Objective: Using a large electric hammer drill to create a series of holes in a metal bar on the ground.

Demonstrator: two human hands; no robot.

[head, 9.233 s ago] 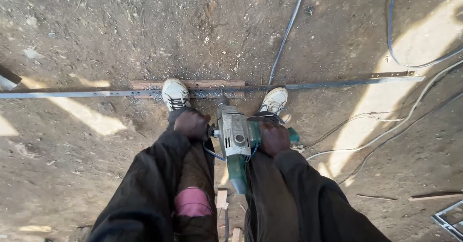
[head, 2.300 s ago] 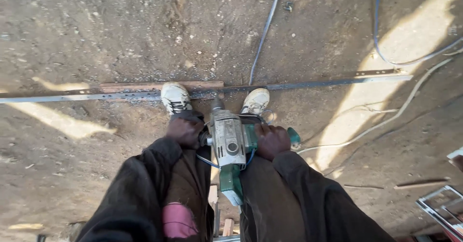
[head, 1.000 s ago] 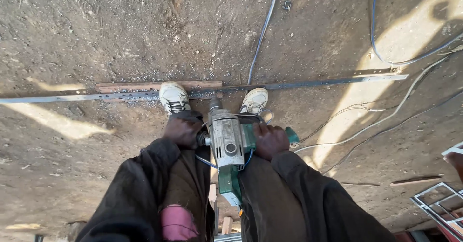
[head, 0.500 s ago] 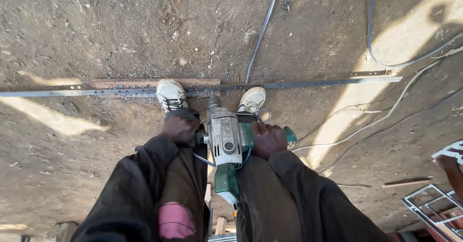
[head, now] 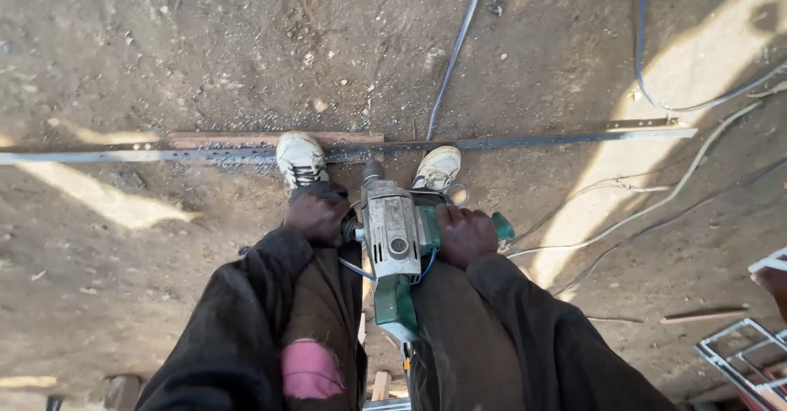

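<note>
I look straight down at a grey and green electric drill point(head: 393, 243) held upright between my knees. My left hand point(head: 318, 214) grips its side handle on the left. My right hand point(head: 464, 232) is closed on the green handle on the right. The drill's chuck points down at a long flat metal bar point(head: 533, 141) lying across the dirt. My two white shoes point(head: 300, 158) stand on the bar, one on each side of the drill tip. A wooden strip point(head: 246, 140) lies under the bar there.
Cables point(head: 452, 50) run over the dirt ground at the top and the right. A metal frame point(head: 742, 358) lies at the lower right corner. A thin rod point(head: 705, 315) lies near it. Sun patches cross the ground.
Both hands stay on the drill over the bar. The view has shifted slightly; the metal frame at the lower right has come further into sight.
</note>
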